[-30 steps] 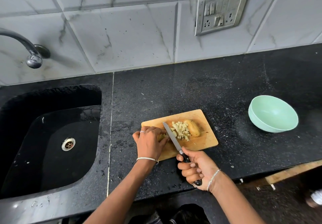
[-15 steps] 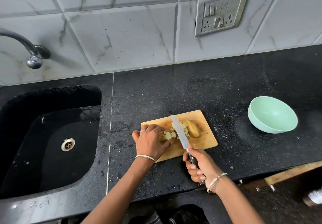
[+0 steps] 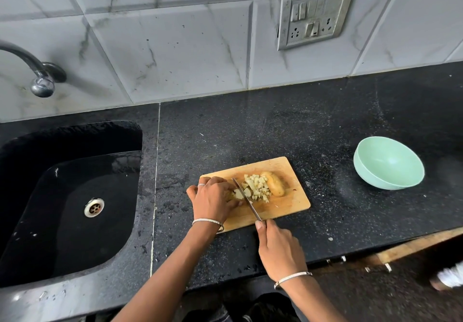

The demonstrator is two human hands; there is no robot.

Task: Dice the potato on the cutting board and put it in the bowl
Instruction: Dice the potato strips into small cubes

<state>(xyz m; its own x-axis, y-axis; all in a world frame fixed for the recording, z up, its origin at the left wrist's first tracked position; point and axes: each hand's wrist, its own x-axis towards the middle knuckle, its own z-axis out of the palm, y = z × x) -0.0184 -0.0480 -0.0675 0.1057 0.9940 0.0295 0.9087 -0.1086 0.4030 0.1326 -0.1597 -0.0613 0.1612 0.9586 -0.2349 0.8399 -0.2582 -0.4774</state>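
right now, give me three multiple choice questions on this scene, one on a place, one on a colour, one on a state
1. Where is the bowl relative to the cutting board? A on it; B to its right, apart; C stacked under it.
2. What colour is the bowl? A red; B mint green; C white.
3. What is the right hand doing? A gripping the knife; B lying flat; C lifting the bowl.
1 B: it sits on the counter, clear of the board. 2 B: pale green inside and out. 3 A: fingers wrap the handle, blade down in the potato.
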